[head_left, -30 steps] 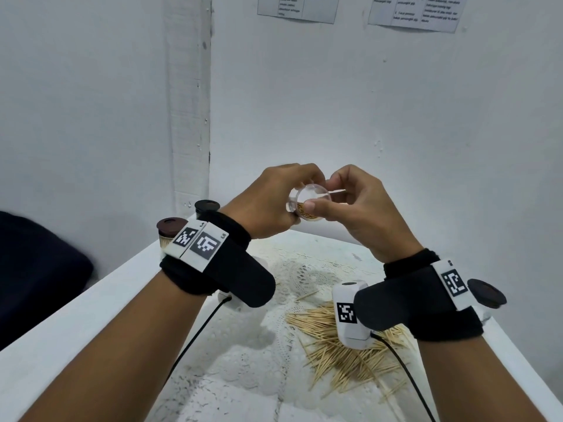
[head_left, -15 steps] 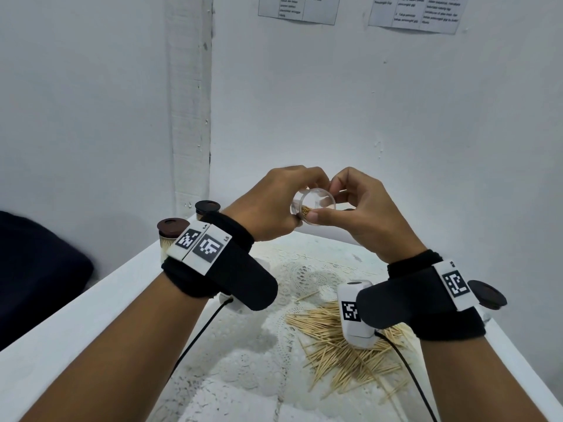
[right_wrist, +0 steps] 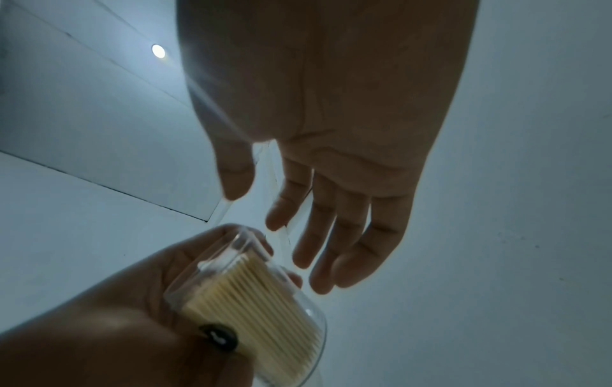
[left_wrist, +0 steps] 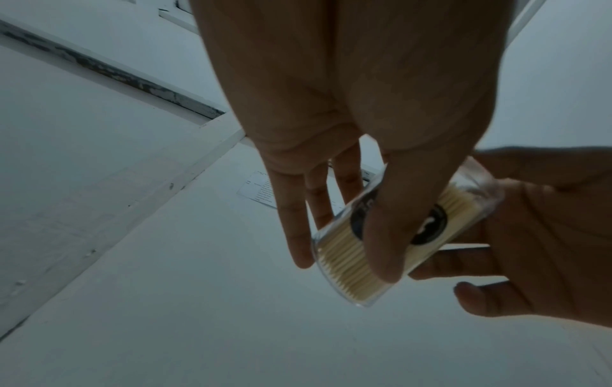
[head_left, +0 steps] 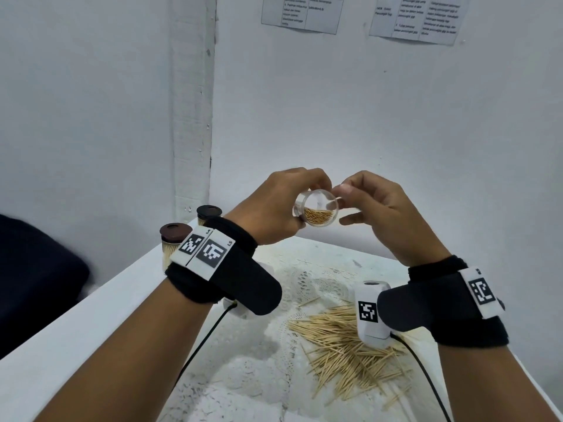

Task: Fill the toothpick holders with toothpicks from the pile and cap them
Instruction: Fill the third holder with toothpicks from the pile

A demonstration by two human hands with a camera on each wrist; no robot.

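My left hand [head_left: 283, 205] grips a clear toothpick holder [head_left: 320, 208] in the air above the table, tilted so its uncapped mouth faces me. Toothpicks fill its lower half. In the left wrist view my thumb and fingers [left_wrist: 380, 222] wrap the holder [left_wrist: 457, 209], which bears a dark round label. My right hand [head_left: 353, 205] hovers beside the mouth with its fingers loose and nothing in them; the right wrist view shows the right hand [right_wrist: 255, 206] spread above the holder [right_wrist: 261, 288]. The toothpick pile [head_left: 344, 354] lies on the lace cloth below.
Two filled holders with brown caps [head_left: 175, 239] [head_left: 208, 213] stand at the white table's [head_left: 91, 312] far left corner by the wall. A dark mass [head_left: 30, 269] sits off the table's left edge. Wrist camera cables hang over the cloth.
My right hand pinched a toothpick at the holder's mouth a second ago; now that toothpick is gone from its fingers, which have loosened. The holder's mouth has turned more toward me.
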